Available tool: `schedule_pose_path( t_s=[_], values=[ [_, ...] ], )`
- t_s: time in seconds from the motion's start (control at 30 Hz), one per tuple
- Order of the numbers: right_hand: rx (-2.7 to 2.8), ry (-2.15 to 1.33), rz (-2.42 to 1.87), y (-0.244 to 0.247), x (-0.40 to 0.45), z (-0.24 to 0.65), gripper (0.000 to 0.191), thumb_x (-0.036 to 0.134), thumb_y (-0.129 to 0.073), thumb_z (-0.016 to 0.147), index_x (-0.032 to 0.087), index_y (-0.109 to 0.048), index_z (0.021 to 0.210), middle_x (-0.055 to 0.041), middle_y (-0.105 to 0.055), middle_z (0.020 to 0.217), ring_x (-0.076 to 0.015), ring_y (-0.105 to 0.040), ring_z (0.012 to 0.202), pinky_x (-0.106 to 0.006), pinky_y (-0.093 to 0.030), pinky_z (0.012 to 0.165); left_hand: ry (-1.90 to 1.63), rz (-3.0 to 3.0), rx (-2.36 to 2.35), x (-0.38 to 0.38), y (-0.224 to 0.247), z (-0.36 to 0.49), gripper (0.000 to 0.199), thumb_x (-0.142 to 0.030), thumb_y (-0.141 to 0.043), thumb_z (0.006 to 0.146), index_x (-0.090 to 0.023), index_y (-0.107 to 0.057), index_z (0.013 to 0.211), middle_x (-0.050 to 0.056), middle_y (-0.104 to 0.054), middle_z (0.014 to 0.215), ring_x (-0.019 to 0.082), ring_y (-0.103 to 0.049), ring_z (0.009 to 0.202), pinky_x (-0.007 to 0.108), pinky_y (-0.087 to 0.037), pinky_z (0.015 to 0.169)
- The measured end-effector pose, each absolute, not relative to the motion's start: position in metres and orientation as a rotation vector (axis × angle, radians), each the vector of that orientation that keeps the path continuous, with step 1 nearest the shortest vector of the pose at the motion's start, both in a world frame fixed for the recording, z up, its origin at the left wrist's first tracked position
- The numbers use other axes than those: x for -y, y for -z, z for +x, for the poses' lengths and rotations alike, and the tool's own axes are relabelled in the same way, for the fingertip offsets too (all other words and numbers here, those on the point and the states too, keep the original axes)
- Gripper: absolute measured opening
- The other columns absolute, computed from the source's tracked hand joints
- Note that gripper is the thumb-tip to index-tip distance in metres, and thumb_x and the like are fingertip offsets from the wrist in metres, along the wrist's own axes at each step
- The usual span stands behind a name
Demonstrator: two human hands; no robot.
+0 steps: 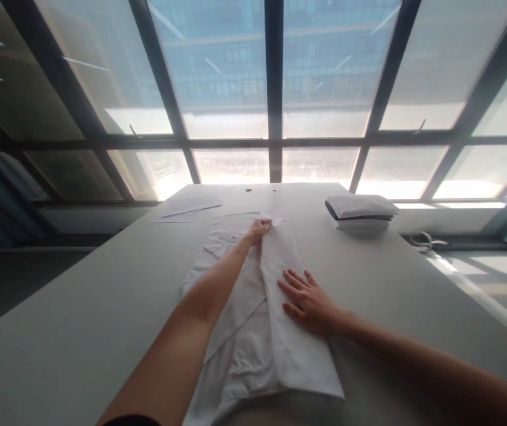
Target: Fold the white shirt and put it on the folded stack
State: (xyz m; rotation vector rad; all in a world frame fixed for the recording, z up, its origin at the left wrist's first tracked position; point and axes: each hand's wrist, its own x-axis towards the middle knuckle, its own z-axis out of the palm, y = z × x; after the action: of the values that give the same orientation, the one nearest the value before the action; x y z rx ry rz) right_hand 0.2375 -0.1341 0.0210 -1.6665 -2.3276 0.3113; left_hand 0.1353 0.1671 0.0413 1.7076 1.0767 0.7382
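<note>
A white cloth garment (253,331) lies lengthwise on the white table (115,307), its right side folded over in a long strip toward the middle. At the far end of that strip, my left hand (260,229) pinches the fabric near the fold's edge. My right hand (309,300) rests flat on the folded strip, fingers spread, nearer to me and to the right. Wrinkles and overlapping layers show on the left part of the garment, and my left forearm covers some of it.
A stack of folded cloths (362,214), mostly white with a dark layer, sits at the table's far right. Thin white sheets (186,207) lie at the far left. Windows (231,165) stand beyond the table's far edge. A white looped object (426,241) is beyond the right edge.
</note>
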Motion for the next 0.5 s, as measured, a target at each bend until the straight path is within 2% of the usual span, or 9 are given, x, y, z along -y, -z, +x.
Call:
schedule_pose_path(
  t_s=[0.07, 0.17, 0.23, 0.33, 0.4, 0.5],
  values=[
    [2.336, -0.319, -1.663, -0.021, 0.135, 0.237, 0.065, 0.053, -0.041, 0.107, 0.020, -0.037, 0.163, -0.0132, -0.024, 0.171, -0.0281, -0.017, 0.160, -0.059, -0.009, 0.128, -0.773, 1.766, -1.146, -0.172, -0.044, 0.142, 0.049, -0.019, -0.073, 0.081, -0.014, -0.071, 0.129, 0.015, -0.070, 0.131, 0.033, -0.064, 0.120, 0.041, -0.052, 0.098],
    [2.325, -0.323, -1.675, -0.020, 0.136, 0.235, 0.064, 0.050, -0.044, 0.106, 0.019, -0.038, 0.162, -0.0144, -0.024, 0.171, -0.0289, -0.017, 0.160, -0.060, -0.008, 0.128, -0.834, 2.130, -1.164, -0.157, -0.042, 0.158, 0.055, -0.025, -0.066, 0.091, -0.017, -0.060, 0.145, 0.017, -0.038, 0.166, 0.036, -0.036, 0.151, 0.050, -0.034, 0.119],
    [2.294, -0.306, -1.693, -0.020, 0.140, 0.230, 0.060, 0.043, -0.044, 0.107, 0.016, -0.041, 0.160, -0.0159, -0.026, 0.170, -0.0292, -0.016, 0.160, -0.059, -0.007, 0.128, -0.677, 2.555, -0.887, -0.135, -0.036, 0.168, 0.057, -0.035, -0.056, 0.100, -0.020, -0.050, 0.155, 0.013, -0.027, 0.172, 0.033, -0.024, 0.157, 0.051, -0.023, 0.126],
    [2.305, -0.316, -1.625, -0.023, 0.153, 0.217, 0.057, 0.039, -0.043, 0.107, 0.014, -0.046, 0.157, -0.0170, -0.028, 0.170, -0.0288, -0.013, 0.160, -0.055, -0.008, 0.129, -0.275, 2.838, -0.330, -0.105, -0.020, 0.171, 0.062, -0.050, -0.045, 0.106, -0.025, -0.038, 0.162, 0.008, -0.026, 0.172, 0.028, -0.016, 0.161, 0.050, -0.012, 0.129],
    [2.383, -0.398, -1.500, -0.026, 0.163, 0.209, 0.062, 0.044, -0.045, 0.106, 0.014, -0.041, 0.160, -0.0177, -0.025, 0.171, -0.0290, -0.013, 0.160, -0.053, -0.010, 0.130, -0.211, 2.837, -0.205, -0.100, -0.012, 0.167, 0.061, -0.052, -0.041, 0.107, -0.028, -0.035, 0.163, 0.005, -0.024, 0.173, 0.026, -0.012, 0.162, 0.046, -0.008, 0.130],
    [2.458, -0.537, -1.381, -0.028, 0.173, 0.200, 0.073, 0.053, -0.047, 0.105, 0.014, -0.031, 0.165, -0.0202, -0.016, 0.172, -0.0319, -0.011, 0.160, -0.055, -0.010, 0.129, -0.233, 2.802, -0.238, -0.121, -0.007, 0.167, 0.062, -0.051, -0.039, 0.108, -0.028, -0.033, 0.164, 0.005, -0.021, 0.174, 0.023, -0.010, 0.162, 0.038, -0.004, 0.129]
  ],
)
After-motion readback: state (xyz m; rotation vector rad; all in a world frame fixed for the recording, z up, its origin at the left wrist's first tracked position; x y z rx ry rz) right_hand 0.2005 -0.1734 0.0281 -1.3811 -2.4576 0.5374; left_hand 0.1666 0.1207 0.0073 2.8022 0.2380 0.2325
